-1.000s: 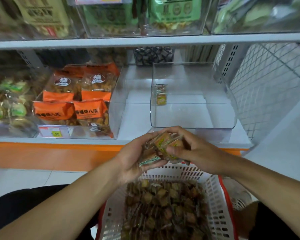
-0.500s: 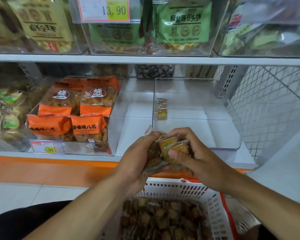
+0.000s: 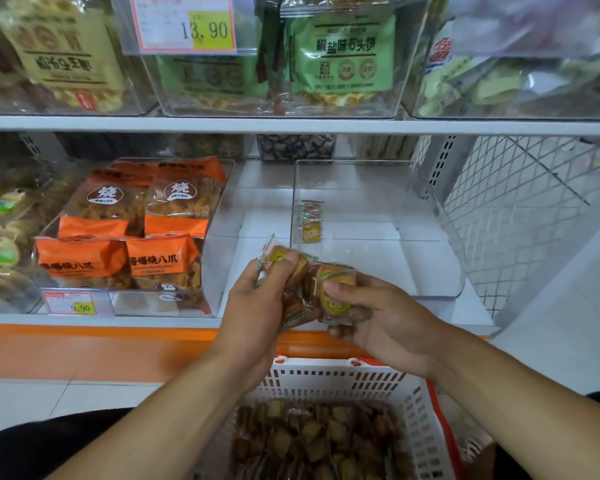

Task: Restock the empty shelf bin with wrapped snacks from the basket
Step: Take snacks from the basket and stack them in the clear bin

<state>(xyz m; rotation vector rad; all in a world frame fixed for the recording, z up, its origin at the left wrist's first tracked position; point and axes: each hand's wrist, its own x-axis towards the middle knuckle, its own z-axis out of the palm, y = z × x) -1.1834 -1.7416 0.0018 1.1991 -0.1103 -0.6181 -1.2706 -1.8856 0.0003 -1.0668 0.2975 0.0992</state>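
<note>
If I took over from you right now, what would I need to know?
Left hand: holds a bunch of wrapped snacks.
Right hand: holds a few more snacks, thumb on top.
Both hands are above the basket, in front of the clear bin on the shelf.
Done: a couple of snacks stand against the bin's left wall.
Left: put this handful in the bin, then keep taking more from the basket, which still holds plenty.
</note>
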